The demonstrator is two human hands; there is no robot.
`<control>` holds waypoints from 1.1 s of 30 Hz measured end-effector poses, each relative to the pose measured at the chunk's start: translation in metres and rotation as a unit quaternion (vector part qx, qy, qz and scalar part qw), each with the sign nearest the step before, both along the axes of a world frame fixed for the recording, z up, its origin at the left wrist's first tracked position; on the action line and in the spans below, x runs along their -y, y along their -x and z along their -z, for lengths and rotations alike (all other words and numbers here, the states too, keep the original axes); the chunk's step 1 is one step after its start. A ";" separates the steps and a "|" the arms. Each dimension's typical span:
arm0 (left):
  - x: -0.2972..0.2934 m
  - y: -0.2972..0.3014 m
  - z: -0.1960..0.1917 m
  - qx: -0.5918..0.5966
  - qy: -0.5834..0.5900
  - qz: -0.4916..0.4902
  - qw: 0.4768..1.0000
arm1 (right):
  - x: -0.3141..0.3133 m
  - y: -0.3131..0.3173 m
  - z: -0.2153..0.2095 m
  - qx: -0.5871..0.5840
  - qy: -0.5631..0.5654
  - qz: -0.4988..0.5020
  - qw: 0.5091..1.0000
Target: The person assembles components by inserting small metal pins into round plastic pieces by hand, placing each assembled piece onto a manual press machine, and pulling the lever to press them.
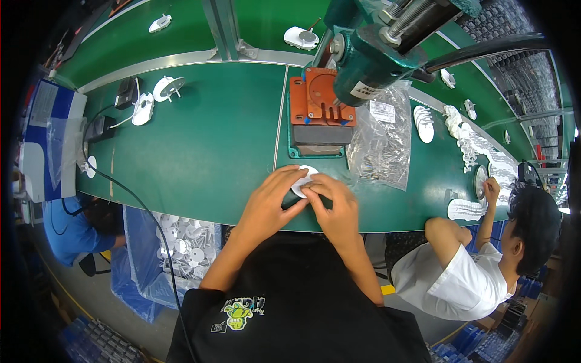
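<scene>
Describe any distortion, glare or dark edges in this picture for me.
In the head view, the front edge of the bench bends with fisheye distortion, the corners fall to black, the bag glints, and the white disc shows little detail.

Bright, fairly even, cool light covers the green table (pixel 206 139); where its source sits cannot be told. The clear plastic bag (pixel 387 145) catches scattered glints, and the white disc (pixel 306 172) looks pale, its fine surface detail washed out. Below the tabletop, the floor (pixel 97 296) is dimmer, and the black shirt (pixel 321 296) loses most of its folds. The left hand (pixel 273 196) and right hand (pixel 334 202) look reasonably sharp. Wide-lens distortion bows the back rail (pixel 175 60), while black fills all 4 corners and the rim softens.
</scene>
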State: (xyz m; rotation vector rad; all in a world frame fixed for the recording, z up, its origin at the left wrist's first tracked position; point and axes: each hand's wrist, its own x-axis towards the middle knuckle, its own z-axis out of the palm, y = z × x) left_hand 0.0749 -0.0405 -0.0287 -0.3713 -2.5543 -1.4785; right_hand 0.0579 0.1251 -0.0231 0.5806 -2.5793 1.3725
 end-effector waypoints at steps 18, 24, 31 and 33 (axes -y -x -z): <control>-0.009 0.029 -0.046 -0.143 0.003 -0.018 0.990 | -0.019 -0.022 0.026 -0.123 0.056 0.049 0.990; -0.015 0.093 -0.038 -0.282 0.152 -0.071 0.945 | -0.017 -0.014 0.025 -0.177 -0.004 0.005 0.984; -0.009 0.116 -0.048 -0.248 0.191 -0.040 0.949 | -0.010 -0.013 0.018 -0.151 0.012 0.008 0.988; -0.005 0.121 -0.043 -0.247 0.185 -0.044 0.950 | -0.003 -0.006 0.003 -0.117 0.091 0.052 0.988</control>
